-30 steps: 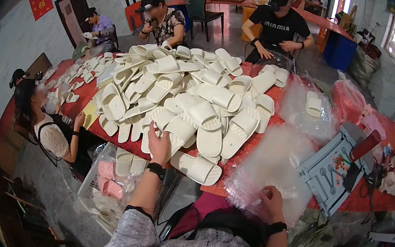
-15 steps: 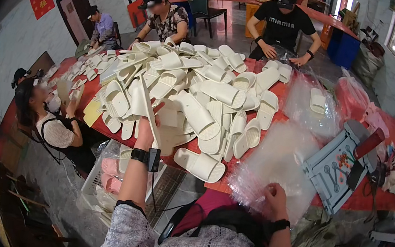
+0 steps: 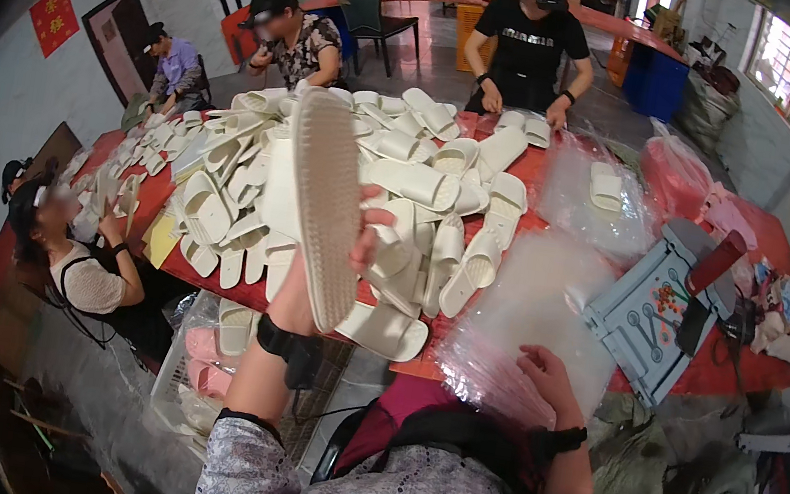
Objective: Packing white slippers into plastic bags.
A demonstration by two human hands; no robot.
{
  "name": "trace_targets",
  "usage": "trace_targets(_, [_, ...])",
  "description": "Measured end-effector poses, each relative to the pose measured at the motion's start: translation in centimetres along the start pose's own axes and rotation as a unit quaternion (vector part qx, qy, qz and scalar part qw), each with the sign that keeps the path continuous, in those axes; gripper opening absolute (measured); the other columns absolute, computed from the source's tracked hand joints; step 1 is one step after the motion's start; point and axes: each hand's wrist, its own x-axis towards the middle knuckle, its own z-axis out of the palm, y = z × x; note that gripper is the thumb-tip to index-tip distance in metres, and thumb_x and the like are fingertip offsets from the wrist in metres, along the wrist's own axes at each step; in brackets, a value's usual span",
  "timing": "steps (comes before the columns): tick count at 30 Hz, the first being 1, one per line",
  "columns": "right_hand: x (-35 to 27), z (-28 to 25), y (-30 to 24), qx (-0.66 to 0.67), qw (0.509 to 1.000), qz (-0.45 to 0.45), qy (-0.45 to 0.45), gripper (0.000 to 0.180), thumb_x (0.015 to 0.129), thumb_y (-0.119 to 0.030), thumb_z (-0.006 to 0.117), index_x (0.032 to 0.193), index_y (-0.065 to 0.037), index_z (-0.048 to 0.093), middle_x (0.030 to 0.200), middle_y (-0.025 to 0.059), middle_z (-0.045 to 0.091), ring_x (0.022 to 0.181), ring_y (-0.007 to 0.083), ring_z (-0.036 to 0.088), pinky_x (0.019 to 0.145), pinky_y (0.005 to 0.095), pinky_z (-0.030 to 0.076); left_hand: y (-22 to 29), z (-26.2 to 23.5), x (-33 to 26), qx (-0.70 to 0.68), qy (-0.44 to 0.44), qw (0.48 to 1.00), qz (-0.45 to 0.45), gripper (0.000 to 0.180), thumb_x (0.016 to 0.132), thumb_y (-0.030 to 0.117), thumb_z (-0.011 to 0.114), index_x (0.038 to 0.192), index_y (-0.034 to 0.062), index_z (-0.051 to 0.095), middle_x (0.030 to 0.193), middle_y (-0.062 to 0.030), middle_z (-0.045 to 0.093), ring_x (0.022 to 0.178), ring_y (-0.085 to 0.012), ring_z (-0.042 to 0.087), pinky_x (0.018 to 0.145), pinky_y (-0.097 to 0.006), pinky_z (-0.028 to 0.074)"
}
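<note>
My left hand (image 3: 295, 296) grips a cream-white slide slipper (image 3: 328, 202), held up on edge above the table with its ridged sole facing right. The fingers curl round the sole's right edge, while the palm is partly hidden. Behind it spreads a large heap of matching white slippers (image 3: 409, 180). At the table's near edge, my right hand (image 3: 552, 385) lies over a stack of clear plastic bags (image 3: 552, 279), fingers apart and nothing in its grasp. A single white slipper (image 3: 383, 331) rests at the front edge, just left of the bags.
A grey plastic case-like board (image 3: 644, 307) stands right of the bags on the red table (image 3: 780, 241). Below the table's left side is a white crate (image 3: 171, 367) with pink and white slippers. Several people sit around; one person (image 3: 530, 44) faces me across the table.
My left hand has lifted the slipper higher and closer, turning its sole into view. My right hand's fingers have uncurled over the bags. The person opposite has drawn their hands back.
</note>
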Motion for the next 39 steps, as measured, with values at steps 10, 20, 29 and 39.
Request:
trace_targets(10, [-1.0,-0.5,-3.3,0.325,0.940,0.091,-0.044,0.052,0.094,-0.031,0.057,0.135,-0.003,0.041,0.116,0.0086,0.058,0.099,0.0194,0.061,0.080,0.0319,0.050,-11.8,9.1,0.7,-0.106,-0.135,0.967,-0.189,0.041,0.099,0.028,0.040,0.128,-0.0004,0.044,0.097,-0.0146,0.064,0.056,-0.0080,0.046,0.048,-0.021,0.039])
trace_targets(20, [-1.3,-1.1,1.8,0.190,0.975,-0.042,0.105,0.045,0.094,-0.033,0.054,0.129,-0.004,0.048,0.115,0.0076,0.060,0.094,0.0195,0.062,0.078,0.0326,0.051,-30.0,5.6,-0.4,0.399,-0.139,0.906,-0.003,0.047,0.097,0.023,0.043,0.134,-0.0043,0.036,0.107,-0.0219,0.061,0.093,-0.0284,0.062,0.079,-0.035,0.051])
trace_targets(29, [-4.7,-3.8,2.8,0.383,0.882,0.154,0.230,0.056,0.092,-0.051,0.049,0.126,-0.007,0.047,0.109,0.0102,0.063,0.089,0.0238,0.064,0.074,0.0346,0.052,-29.6,2.3,-3.9,0.619,-0.136,0.772,-0.046,0.062,0.083,0.024,0.065,0.131,-0.0046,0.038,0.120,-0.0357,0.047,0.107,-0.0489,0.051,0.090,-0.050,0.044])
trace_targets(39, [-3.4,-3.4,11.6,0.201,0.938,-0.021,0.282,0.060,0.075,0.007,0.056,0.132,-0.002,0.041,0.102,0.0076,0.064,0.085,0.0146,0.062,0.072,0.0288,0.050,-34.0,-1.4,-3.8,0.630,-0.153,0.758,-0.074,0.067,0.076,0.027,0.070,0.130,-0.0001,0.041,0.122,-0.0285,0.051,0.113,-0.0443,0.050,0.092,-0.048,0.044])
